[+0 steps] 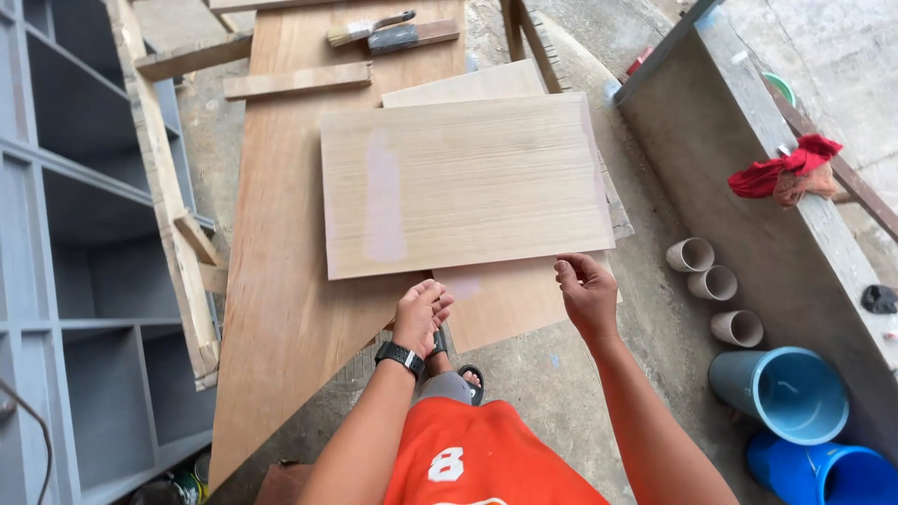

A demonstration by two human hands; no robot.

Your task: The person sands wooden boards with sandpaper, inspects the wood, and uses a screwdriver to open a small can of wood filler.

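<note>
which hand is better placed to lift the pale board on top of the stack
Probably the right hand: it sits at the near right corner of the pale board, fingers curled by its edge. The left hand rests lower, on the brown board beneath, just short of that edge.

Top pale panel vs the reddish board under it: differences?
The pale panel is light, greyish-tan with a whitish smear; the reddish board is warmer and darker. The panel is a short rectangle lying crosswise; the board is far longer, running away from the person. The panel rests on other sheets, near the left hand and right hand. Both are flat wood with visible grain.
</note>
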